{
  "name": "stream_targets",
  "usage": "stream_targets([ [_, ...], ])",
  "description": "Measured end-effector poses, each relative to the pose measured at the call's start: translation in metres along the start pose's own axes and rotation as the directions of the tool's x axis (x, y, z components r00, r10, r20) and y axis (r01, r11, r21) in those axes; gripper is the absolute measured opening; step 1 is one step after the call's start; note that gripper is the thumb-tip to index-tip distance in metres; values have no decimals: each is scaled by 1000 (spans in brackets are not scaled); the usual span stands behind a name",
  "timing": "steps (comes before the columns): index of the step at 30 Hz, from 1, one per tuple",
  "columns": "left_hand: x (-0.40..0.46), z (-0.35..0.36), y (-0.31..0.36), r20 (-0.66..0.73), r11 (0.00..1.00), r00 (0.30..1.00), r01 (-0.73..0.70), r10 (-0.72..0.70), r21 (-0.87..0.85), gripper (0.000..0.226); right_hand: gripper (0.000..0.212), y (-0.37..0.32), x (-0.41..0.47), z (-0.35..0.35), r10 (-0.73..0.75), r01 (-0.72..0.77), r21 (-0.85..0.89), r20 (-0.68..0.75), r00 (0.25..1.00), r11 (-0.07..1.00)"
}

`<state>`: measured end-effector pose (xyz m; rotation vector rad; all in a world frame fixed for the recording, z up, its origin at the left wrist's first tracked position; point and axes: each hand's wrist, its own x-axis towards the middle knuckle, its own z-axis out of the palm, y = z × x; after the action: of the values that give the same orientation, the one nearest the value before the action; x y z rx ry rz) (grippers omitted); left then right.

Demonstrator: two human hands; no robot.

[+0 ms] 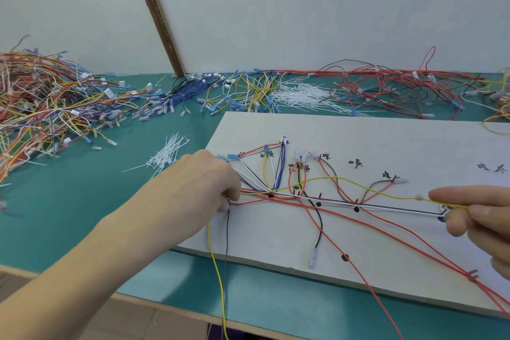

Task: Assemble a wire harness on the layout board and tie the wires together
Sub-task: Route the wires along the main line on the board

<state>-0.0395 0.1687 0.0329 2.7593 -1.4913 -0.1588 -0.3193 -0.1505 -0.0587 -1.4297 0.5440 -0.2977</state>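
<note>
The white layout board lies on the green table, marked with black dots and handwritten labels. A bundle of red, white, blue, black and yellow wires fans out across it from its left edge. My left hand grips the gathered wire bundle at the board's left edge; a yellow and a black wire hang down from it over the table's front. My right hand pinches the yellow wire near its clear terminal at the right side, stretched taut over the board.
A large tangle of mixed wires fills the table's left. Loose white cable ties lie left of the board, more cable ties behind it. Blue and yellow wires and red wires lie along the back wall.
</note>
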Motion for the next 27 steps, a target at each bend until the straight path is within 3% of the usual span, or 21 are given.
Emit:
stream_targets([
  [4,-9,11,-14,-126,936,983,82,-132,-343,22,50,4,6,-7,-10,11,27,-36,999,1000],
  [8,-22,22,-17,-195,861,958,86,-210,-502,25,47,7,10,-15,-26,27,3,-73,997,1000],
  [13,-23,22,-20,-190,814,950,99,-249,-573,25,60,4,11,-10,-36,33,-25,-111,993,999],
  [20,-21,19,-18,-239,821,945,49,-222,-568,27,76,3,3,-14,-7,0,-65,-109,994,998],
  [25,-12,13,-17,-311,803,922,0,-231,-596,26,33,-2,2,-11,45,-54,-49,-164,985,997],
  [27,-5,10,-14,-315,794,926,-28,-208,-607,21,39,-3,0,-10,61,-75,-71,-189,980,995],
])
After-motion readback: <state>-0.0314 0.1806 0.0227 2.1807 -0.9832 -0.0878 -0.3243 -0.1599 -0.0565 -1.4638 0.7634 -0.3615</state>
